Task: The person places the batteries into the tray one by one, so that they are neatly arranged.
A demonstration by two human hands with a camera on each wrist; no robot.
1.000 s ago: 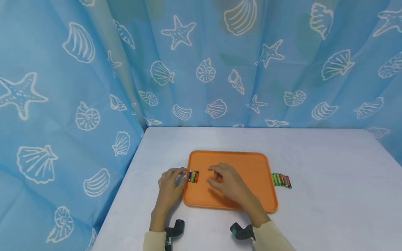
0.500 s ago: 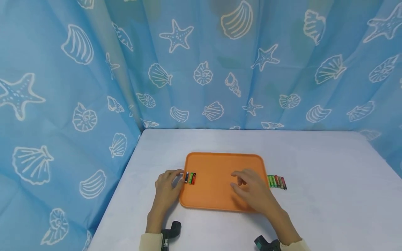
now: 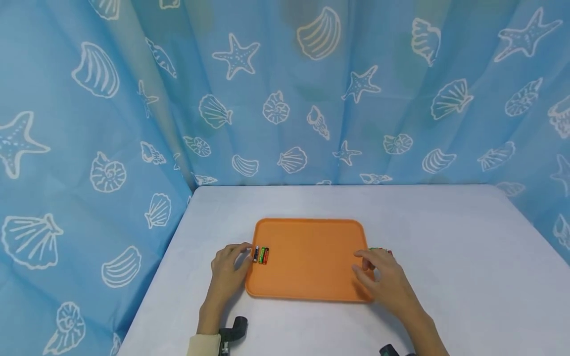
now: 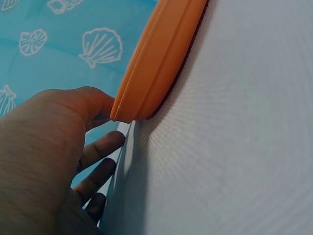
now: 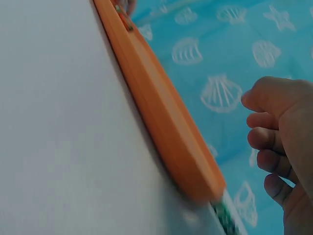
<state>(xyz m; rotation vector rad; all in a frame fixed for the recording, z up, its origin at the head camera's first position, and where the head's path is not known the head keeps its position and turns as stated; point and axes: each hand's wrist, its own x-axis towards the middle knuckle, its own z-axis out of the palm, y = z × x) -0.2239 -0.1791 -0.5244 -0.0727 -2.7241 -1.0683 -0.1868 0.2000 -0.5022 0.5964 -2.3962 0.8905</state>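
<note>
An orange tray (image 3: pixel 307 262) lies on the white table. Three small batteries (image 3: pixel 261 255), one dark, one green and one red, stand side by side near its left rim. My left hand (image 3: pixel 226 272) is at that rim; in the left wrist view its thumb meets the tray's edge (image 4: pixel 159 63), other fingers loose below. Over the right rim hovers my right hand (image 3: pixel 386 279), fingers loosely bent, thumb and index apart, nothing between them. Behind it, more batteries (image 3: pixel 378 249) just outside the tray are mostly hidden; a blurred green one (image 5: pixel 225 218) shows in the right wrist view.
Blue curtains (image 3: pixel 276 148) with white shell and starfish prints hang behind and to the left of the table (image 3: pixel 454 237). A black camera mount (image 3: pixel 236 329) sits on the left wrist; another (image 3: pixel 389 350) shows at the right wrist.
My right hand has moved right across the tray to its right rim, now covering most of the batteries outside it. The left hand stays at the left rim. The head view has shifted slightly.
</note>
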